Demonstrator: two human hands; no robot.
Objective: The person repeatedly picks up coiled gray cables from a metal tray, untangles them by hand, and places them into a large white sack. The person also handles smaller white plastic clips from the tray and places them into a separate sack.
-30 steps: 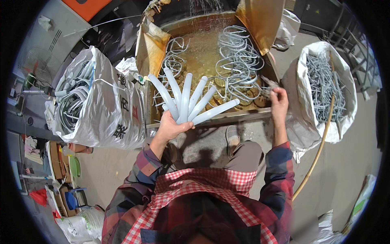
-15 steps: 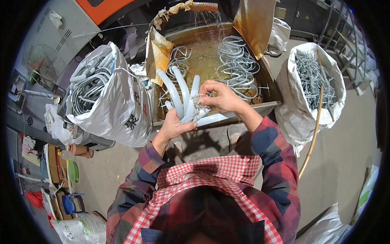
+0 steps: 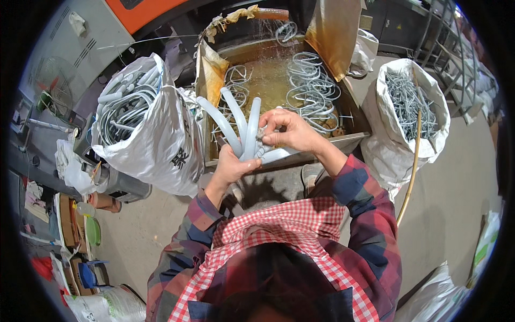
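Several curved pale-grey plastic tubes [image 3: 220,119] fan upward from my left hand [image 3: 232,168], whose fingers are wrapped round their lower ends. My right hand [image 3: 294,131] pinches a crumpled whitish rag [image 3: 261,142] against the side of the rightmost upright tube. Another pale tube end pokes out to the right beneath the rag. Both hands are over the near edge of a rusty water tank [image 3: 351,140]. Inside it lie wiry grey plastic loops [image 3: 311,80] in a heap on the right and more loops [image 3: 236,80] on the left.
Water falls from a rusty pipe [image 3: 272,14] at the back; a looped plastic piece [image 3: 286,34] is beside the stream. A white sack [image 3: 161,145] of grey tubes stands left. Another sack [image 3: 380,121] with small grey pieces stands right, a bamboo stick [image 3: 412,177] leaning in it.
A looped plastic piece has appeared at the back by the falling water. The tubes in my left hand have tilted slightly left, and the rag is bunched closer to the tube.
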